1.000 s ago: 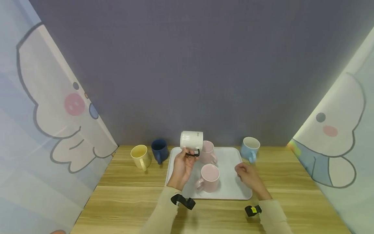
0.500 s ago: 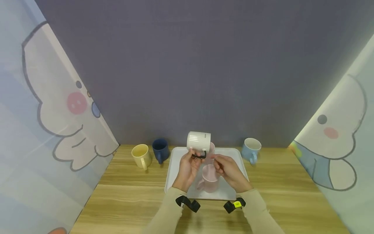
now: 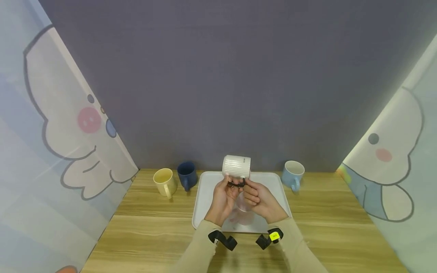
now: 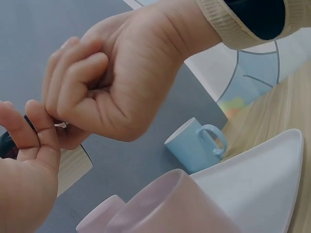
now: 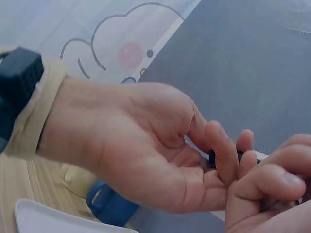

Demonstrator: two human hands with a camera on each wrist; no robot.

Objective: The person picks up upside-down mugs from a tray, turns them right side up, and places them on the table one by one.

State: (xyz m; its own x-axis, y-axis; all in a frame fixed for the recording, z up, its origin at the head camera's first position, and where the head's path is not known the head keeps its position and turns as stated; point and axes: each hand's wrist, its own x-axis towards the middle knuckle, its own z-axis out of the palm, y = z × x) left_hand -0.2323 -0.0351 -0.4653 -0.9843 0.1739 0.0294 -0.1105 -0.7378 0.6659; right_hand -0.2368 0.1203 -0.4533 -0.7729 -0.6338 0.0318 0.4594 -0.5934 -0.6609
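A white ribbed mug (image 3: 236, 166) with a black handle is held up on its side over the tray (image 3: 204, 197). My left hand (image 3: 222, 199) grips it by the handle, fingers curled. From the right, my right hand (image 3: 264, 201) meets the handle's end; its thumb and forefinger pinch there, and the other fingers are curled. The left wrist view shows part of the mug's ribbed side (image 4: 75, 170) below the fingers. A pink mug (image 4: 189, 206) stands on the tray beneath my hands, which partly cover it. Behind it, a second pink mug (image 4: 99, 216) is mostly hidden in the head view.
Left of the tray, a yellow mug (image 3: 165, 182) and a dark blue mug (image 3: 187, 176) stand on the wooden table (image 3: 150, 227). A light blue mug (image 3: 292, 176) stands by the tray's right back corner. A grey wall (image 3: 218, 83) rises behind the table.
My right hand has moved left from the tray's right side to the white mug's handle. My left hand has shifted slightly right with the mug. The other mugs have stayed put.
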